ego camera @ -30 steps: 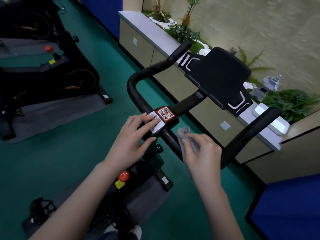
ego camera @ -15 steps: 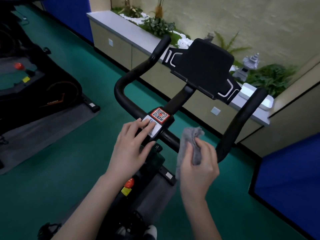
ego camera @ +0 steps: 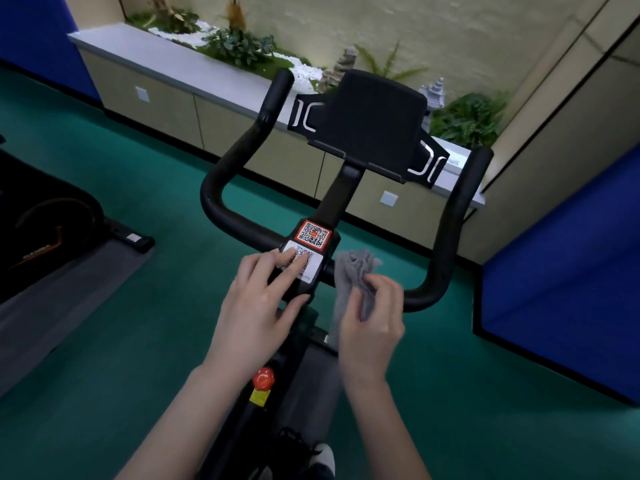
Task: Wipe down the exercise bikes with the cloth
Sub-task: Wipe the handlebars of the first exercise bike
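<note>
A black exercise bike stands right in front of me, its U-shaped handlebar [ego camera: 225, 216] curving up at both ends around a black tablet holder [ego camera: 374, 123]. Two QR stickers [ego camera: 311, 235] sit on the handlebar's centre clamp. My left hand [ego camera: 259, 306] rests on that clamp with straight fingers laid across the white sticker. My right hand [ego camera: 372, 323] grips a crumpled grey cloth [ego camera: 353, 271] just right of the clamp, in front of the crossbar. A red knob [ego camera: 263, 377] shows on the frame below.
A second black bike [ego camera: 45, 230] on a grey mat [ego camera: 62, 292] stands at the left. A low cabinet ledge [ego camera: 194, 74] with plants [ego camera: 239, 46] runs along the far wall. Blue panels [ego camera: 568, 271] close the right side. The floor is green.
The view has swung left, so the bike now sits centred. The right hand has bunched the cloth and drawn it slightly off the crossbar. The left hand stays on the clamp.
</note>
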Tool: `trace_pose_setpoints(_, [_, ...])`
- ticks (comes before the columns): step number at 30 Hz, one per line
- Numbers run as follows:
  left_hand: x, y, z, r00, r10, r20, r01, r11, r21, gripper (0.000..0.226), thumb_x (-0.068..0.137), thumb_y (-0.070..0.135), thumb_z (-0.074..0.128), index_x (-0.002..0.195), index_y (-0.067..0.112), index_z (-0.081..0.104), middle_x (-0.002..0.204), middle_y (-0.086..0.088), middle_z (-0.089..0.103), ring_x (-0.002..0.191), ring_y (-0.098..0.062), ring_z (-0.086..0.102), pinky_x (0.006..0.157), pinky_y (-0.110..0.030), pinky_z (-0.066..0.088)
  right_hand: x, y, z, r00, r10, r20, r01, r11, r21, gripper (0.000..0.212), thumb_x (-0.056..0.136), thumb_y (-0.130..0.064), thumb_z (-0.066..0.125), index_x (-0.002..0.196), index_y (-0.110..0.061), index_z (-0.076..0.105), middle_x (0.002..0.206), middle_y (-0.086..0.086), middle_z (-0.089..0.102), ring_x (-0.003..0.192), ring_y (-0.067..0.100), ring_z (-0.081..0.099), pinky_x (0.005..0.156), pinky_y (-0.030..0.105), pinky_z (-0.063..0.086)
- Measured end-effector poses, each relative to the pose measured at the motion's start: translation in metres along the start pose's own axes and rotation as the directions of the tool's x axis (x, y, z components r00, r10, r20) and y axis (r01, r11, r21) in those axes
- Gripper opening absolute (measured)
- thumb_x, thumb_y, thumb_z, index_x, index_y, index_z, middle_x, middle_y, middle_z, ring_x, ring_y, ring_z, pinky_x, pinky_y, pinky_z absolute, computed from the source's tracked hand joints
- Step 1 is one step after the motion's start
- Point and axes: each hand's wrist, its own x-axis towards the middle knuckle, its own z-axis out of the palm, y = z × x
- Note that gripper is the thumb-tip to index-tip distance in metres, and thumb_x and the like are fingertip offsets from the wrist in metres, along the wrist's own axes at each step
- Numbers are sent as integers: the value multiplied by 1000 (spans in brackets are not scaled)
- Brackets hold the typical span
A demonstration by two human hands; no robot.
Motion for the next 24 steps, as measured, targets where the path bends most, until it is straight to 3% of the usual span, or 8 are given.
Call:
trace_pose_setpoints(6, [3, 1, -4, 999, 40, 6, -40, 999, 6, 50, 80, 26, 69, 126, 9, 59, 121, -7, 54, 114, -25, 44, 89, -45, 47, 6, 15, -32, 983, 67, -170, -80, 994, -73, 11, 84, 1, 57, 94, 6, 60, 92, 18, 59, 89, 2, 48, 83, 2, 37])
trace_pose_setpoints(9, [11, 4, -4, 995, 95, 35, -95, 995, -22, 55, 79, 30, 70, 128, 9, 57, 129, -6, 51, 122, -25, 42, 98, -41, 36, 7, 2, -17, 997, -13, -78, 8, 998, -64, 11, 85, 1, 57, 94, 5, 61, 94, 15, 59, 90, 9, 52, 83, 4, 38])
trace_pose_setpoints(12, [19, 8, 1, 986, 151, 63, -147, 987, -63, 56, 80, 30, 72, 130, 11, 55, 134, -5, 48, 129, -24, 40, 103, -40, 33, 4, -5, -5, 996, -68, 61, 71, 995, -65, 17, 88, -7, 50, 96, 2, 61, 94, 12, 61, 90, 14, 55, 80, 16, 44])
trace_pose_setpoints(14, [21, 9, 6, 982, 173, 69, -168, 983, -72, 55, 79, 29, 74, 128, 11, 56, 135, -5, 49, 130, -24, 40, 106, -41, 31, 6, 5, -14, 996, -63, 57, 69, 992, -104, 18, 88, -8, 49, 96, 2, 62, 94, 12, 61, 89, 15, 56, 77, 21, 47])
trace_pose_setpoints(20, [26, 11, 13, 985, 157, 68, -154, 987, -44, 50, 77, 28, 74, 122, 12, 60, 130, -6, 51, 126, -22, 40, 106, -35, 20, 14, 32, -51, 988, 64, -143, -92, 976, -199, 12, 87, -4, 56, 95, 3, 62, 91, 14, 59, 86, 2, 47, 78, 1, 35])
trace_pose_setpoints(24, [26, 10, 15, 989, 132, 72, -129, 990, -54, 50, 75, 23, 76, 121, 14, 60, 130, -5, 51, 125, -22, 40, 105, -34, 19, 7, 21, -35, 1000, 22, -21, -25, 987, -158, 16, 89, -8, 51, 98, 2, 61, 96, 11, 59, 90, 5, 50, 80, 8, 40])
